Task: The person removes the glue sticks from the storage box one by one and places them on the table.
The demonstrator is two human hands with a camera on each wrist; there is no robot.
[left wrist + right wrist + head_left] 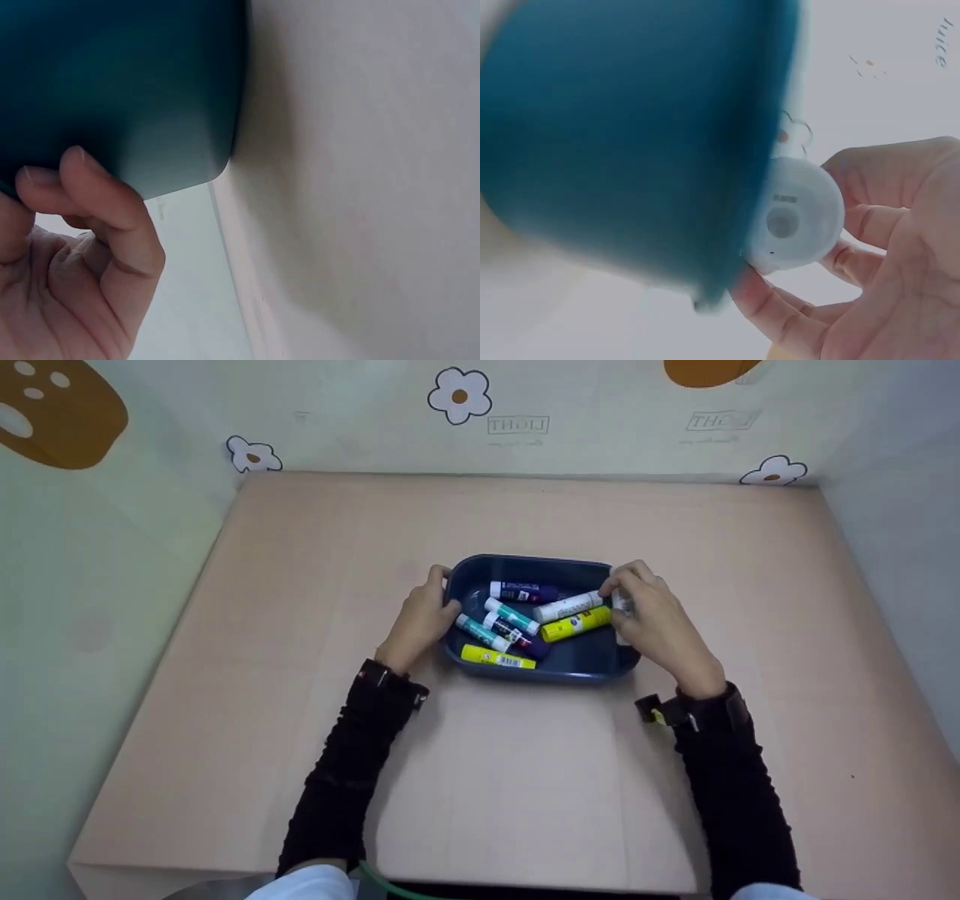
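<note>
The left hand [421,617] curls its fingers on the left wall of the blue tray [570,664] in the table's [300,585] middle to keep it from sliding, while the right hand [654,619] pinches a white glue stick [568,606] at the right rim.

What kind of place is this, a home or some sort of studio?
Probably a small staged recording booth, not a home. A plain table is walled in by a flower-printed backdrop, it carries only a blue tray of glue sticks, and straps sit on both wrists.
</note>
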